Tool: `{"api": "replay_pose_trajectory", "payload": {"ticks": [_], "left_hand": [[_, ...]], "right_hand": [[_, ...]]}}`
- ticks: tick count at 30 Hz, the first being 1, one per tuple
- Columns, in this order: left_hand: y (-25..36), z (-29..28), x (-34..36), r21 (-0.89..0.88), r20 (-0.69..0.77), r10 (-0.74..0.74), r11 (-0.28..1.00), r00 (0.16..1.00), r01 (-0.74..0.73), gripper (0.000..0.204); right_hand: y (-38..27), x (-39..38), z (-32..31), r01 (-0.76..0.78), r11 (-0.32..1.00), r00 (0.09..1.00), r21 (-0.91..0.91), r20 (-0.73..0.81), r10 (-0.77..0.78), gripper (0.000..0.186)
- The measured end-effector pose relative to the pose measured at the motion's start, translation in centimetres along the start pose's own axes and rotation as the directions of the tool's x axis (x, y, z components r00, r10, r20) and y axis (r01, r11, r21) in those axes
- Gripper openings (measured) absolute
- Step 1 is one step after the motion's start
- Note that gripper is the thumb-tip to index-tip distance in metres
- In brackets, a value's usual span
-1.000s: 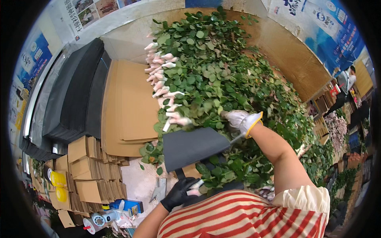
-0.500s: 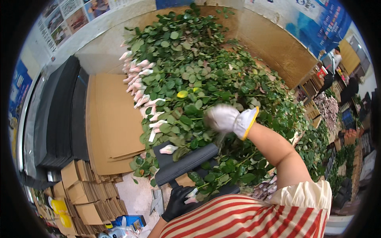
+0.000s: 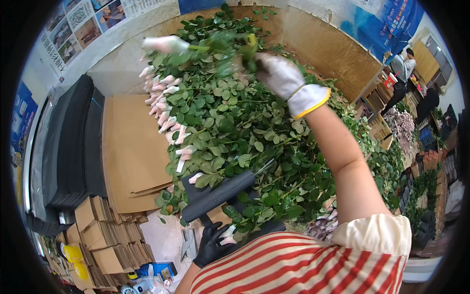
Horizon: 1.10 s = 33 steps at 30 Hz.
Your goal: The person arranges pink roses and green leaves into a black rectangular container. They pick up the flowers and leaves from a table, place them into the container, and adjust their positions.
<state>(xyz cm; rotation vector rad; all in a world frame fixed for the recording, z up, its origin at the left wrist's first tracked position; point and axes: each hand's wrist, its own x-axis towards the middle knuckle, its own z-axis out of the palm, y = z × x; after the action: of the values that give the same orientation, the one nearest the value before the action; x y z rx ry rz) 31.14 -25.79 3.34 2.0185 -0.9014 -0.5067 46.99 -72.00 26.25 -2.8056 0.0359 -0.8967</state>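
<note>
My right hand (image 3: 279, 76), in a white glove with yellow cuff, is raised over a leafy pile of roses (image 3: 225, 98), closed on a blurred rose stem with a pale pink, netted bud (image 3: 166, 45) pointing left. My black-gloved left hand (image 3: 213, 245) is low, curled around a wrapped rose head (image 3: 227, 235) with leafy stems. Above it a dark grey padded sheet (image 3: 215, 198) lies folded or rolled over rose stems, one pink bud on it. A grey metal piece (image 3: 188, 242) lies left of my left hand.
At left stand stacked black foam sheets (image 3: 66, 147), flat cardboard (image 3: 134, 152), folded cardboard pieces (image 3: 107, 230) and a blue box (image 3: 159, 269). A brown board wall (image 3: 333, 54) bounds the pile behind. Far right, another person (image 3: 401, 68) stands near more flowers (image 3: 399, 127).
My right hand has moved up and away, now with a rose. The grey sheet, flat earlier, got folded over, uncovering a bud. My left hand stays low. The view has shifted.
</note>
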Motion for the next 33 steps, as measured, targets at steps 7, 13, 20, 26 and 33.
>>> {"api": "replay_pose_trajectory", "payload": {"ticks": [7, 13, 20, 26, 33], "left_hand": [[0.1, 0.0, 0.4, -0.009, -0.071, 0.112, 0.994, 0.991, -0.113, 0.060], [0.4, -0.1, 0.3, 0.020, -0.061, 0.085, 0.996, 0.995, -0.084, 0.062], [1.4, 0.2, 0.3, -0.298, -0.029, -0.142, 0.946, 0.990, 0.127, 0.049], [1.1, 0.7, 0.4, -0.854, 0.263, -0.500, 0.277, 0.825, 0.440, 0.029], [2.1, 0.2, 0.5, -0.789, 0.135, -0.552, 0.444, 0.823, 0.426, 0.029]], "right_hand": [[-2.4, -6.0, 5.8, 0.165, 0.982, 0.520, 0.087, 0.839, -0.162, 0.047], [-2.3, -5.2, 15.2, 0.091, 0.996, 0.969, -0.013, 0.232, -0.085, 0.057], [-3.8, -11.3, 16.9, -0.116, 0.944, 0.440, 0.309, 0.868, -0.230, 0.046], [-7.1, -14.6, 12.9, 0.079, 0.989, 0.625, 0.124, 0.767, -0.146, 0.031], [-1.4, 1.1, 14.3, -0.077, 0.995, 0.942, -0.060, 0.322, 0.092, 0.022]]}}
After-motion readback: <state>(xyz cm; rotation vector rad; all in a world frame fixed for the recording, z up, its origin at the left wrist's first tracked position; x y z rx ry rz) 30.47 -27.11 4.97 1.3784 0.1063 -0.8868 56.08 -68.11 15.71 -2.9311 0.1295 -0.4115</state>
